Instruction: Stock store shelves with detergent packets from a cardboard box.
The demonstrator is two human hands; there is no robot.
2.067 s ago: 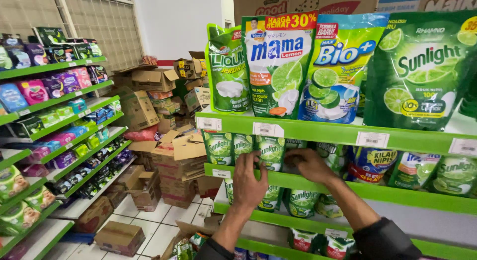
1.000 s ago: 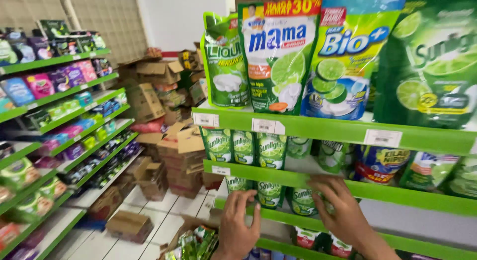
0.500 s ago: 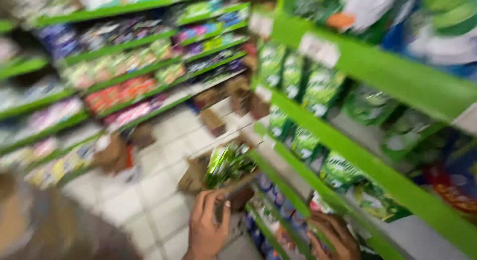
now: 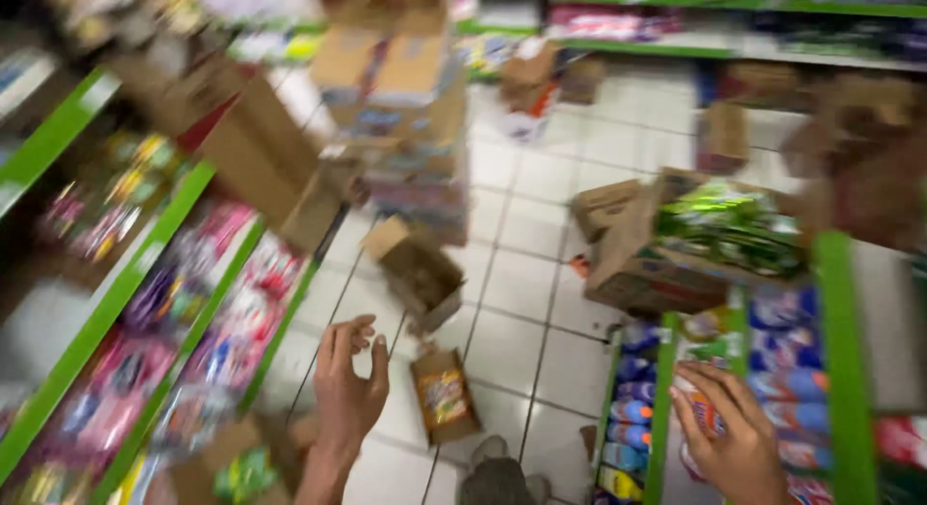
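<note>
While the left hand [image 4: 348, 384] hangs open and empty over the floor, the right hand [image 4: 739, 447], fingers curled loosely, holding nothing, is just beside the shelf bottles [image 4: 632, 413].

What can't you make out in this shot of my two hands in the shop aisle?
Head view, all smeared by motion blur:
- Left hand: open over the floor, empty; whether it touches anything is unclear.
- Right hand: fingers lie by the shelf goods; a grip cannot be told, and the bottom edge cuts the wrist.
- Open carton of green packs: pack kind blurred.
- Small box on the floor: its picture is unreadable.
- Left shelves: packets are colour smears.
</note>
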